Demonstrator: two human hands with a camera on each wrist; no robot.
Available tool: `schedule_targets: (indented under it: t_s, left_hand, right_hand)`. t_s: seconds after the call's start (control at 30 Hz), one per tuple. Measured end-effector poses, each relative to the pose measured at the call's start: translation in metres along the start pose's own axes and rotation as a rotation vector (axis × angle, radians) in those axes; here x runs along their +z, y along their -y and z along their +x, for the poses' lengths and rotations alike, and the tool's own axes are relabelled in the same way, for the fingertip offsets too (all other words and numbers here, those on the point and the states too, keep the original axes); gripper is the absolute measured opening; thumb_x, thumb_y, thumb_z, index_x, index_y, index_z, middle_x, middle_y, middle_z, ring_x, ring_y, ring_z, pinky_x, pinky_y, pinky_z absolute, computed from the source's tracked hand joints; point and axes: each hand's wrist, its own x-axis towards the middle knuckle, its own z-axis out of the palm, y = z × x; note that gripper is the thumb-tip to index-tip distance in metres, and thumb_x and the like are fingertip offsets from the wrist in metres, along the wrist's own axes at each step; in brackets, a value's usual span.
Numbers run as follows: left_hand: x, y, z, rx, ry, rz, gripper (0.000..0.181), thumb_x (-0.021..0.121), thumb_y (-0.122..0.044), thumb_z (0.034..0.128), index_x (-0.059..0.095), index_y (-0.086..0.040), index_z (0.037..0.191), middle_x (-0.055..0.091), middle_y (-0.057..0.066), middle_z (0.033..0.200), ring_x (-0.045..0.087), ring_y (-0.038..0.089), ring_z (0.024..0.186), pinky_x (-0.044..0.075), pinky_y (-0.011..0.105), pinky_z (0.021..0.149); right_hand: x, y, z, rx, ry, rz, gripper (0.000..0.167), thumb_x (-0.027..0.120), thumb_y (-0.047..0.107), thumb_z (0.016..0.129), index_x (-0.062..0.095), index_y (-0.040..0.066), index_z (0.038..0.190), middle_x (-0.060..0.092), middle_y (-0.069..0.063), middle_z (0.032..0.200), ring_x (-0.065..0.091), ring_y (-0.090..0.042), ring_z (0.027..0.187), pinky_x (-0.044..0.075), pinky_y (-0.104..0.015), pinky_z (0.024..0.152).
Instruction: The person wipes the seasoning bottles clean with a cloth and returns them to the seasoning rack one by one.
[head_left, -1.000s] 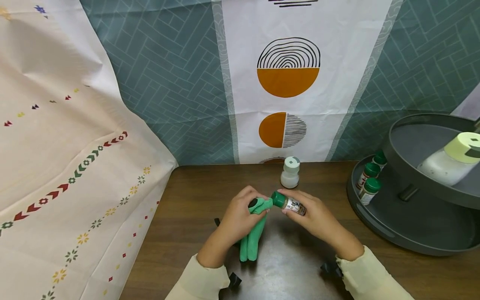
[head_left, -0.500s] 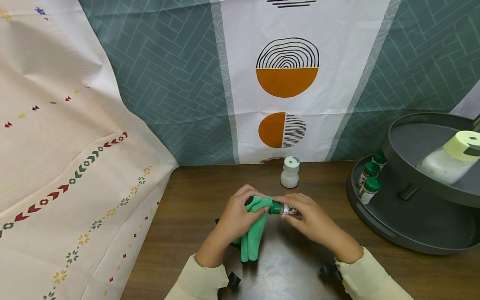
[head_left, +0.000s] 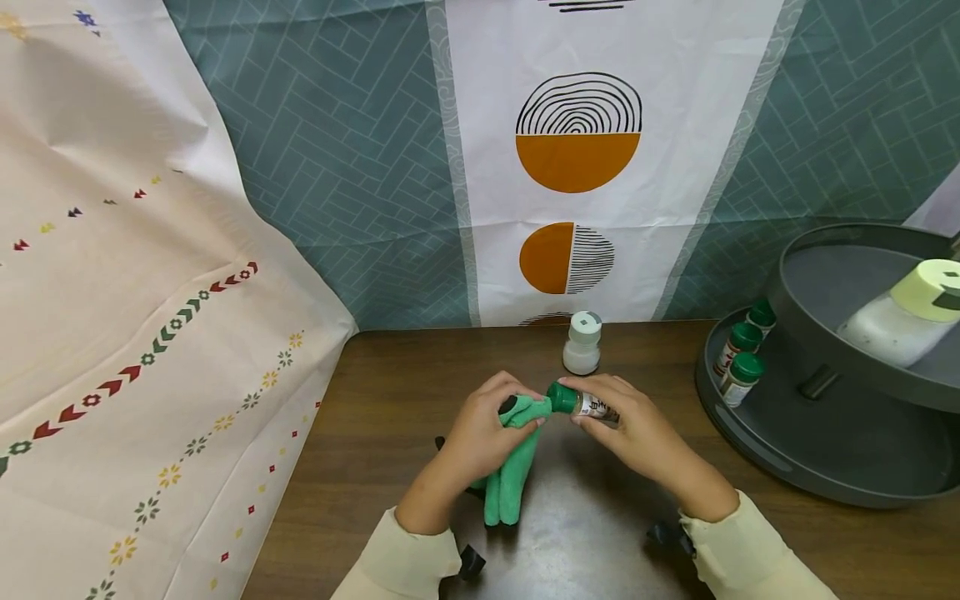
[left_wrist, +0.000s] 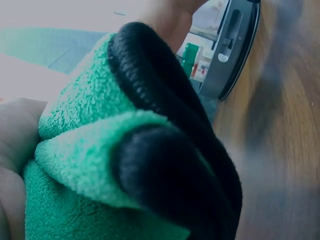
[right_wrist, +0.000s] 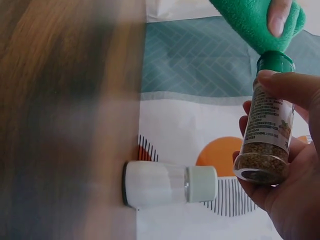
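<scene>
My left hand (head_left: 483, 433) pinches a folded green cloth (head_left: 513, 483) with dark edging, whose lower part hangs down over the table. Fingers and thumb of my right hand (head_left: 637, 425) grip a small spice jar (right_wrist: 265, 120) with a green cap and a printed label. Brown grains lie at the jar's base end in the right wrist view. The cap (head_left: 561, 398) meets the bunched cloth. In the left wrist view the cloth (left_wrist: 95, 155) fills the middle and hides the held jar.
A white-capped shaker (head_left: 582, 343) stands at the table's back edge. On the right is a two-tier dark tray (head_left: 832, 467); several green-capped jars (head_left: 741, 379) stand on its lower tier, and a white bottle (head_left: 896, 321) leans on the upper one.
The jar in my right hand swings from tilted to nearly level against the cloth, then partly back to a tilt. My left hand keeps hold of the cloth in about the same place.
</scene>
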Motion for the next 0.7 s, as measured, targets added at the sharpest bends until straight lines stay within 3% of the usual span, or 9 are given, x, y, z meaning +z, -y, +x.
schedule_targets:
  t_s: [0.17, 0.33, 0.7]
  left_hand:
    - [0.0006, -0.0043, -0.0016, 0.0, 0.036, 0.002, 0.02, 0.077, -0.02, 0.0905, 0.073, -0.022, 0.11, 0.061, -0.012, 0.107, 0.06, 0.008, 0.096, 0.052, 0.025, 0.084]
    - [-0.0001, -0.0066, -0.0026, -0.009, 0.05, -0.029, 0.021, 0.077, -0.021, 0.0908, 0.073, -0.024, 0.111, 0.061, -0.013, 0.108, 0.059, 0.007, 0.098, 0.051, 0.026, 0.086]
    - [-0.0045, -0.0059, -0.002, 0.002, -0.008, -0.129, 0.023, 0.079, -0.021, 0.0894, 0.073, -0.029, 0.11, 0.061, -0.015, 0.108, 0.06, 0.007, 0.101, 0.051, 0.027, 0.086]
  right_hand:
    - [0.0032, -0.0048, -0.0006, -0.008, 0.003, -0.004, 0.057, 0.078, 0.012, 0.088, 0.06, 0.029, 0.139, 0.068, 0.001, 0.126, 0.059, -0.013, 0.101, 0.053, -0.027, 0.077]
    - [0.0068, -0.0051, -0.0012, -0.055, 0.009, -0.033, 0.058, 0.08, 0.011, 0.086, 0.062, 0.028, 0.138, 0.068, 0.002, 0.126, 0.062, -0.015, 0.107, 0.054, -0.034, 0.082]
    - [0.0053, -0.0011, -0.0031, -0.11, 0.03, -0.029, 0.056, 0.081, 0.013, 0.086, 0.062, 0.026, 0.137, 0.068, 0.005, 0.125, 0.061, -0.013, 0.109, 0.055, -0.036, 0.085]
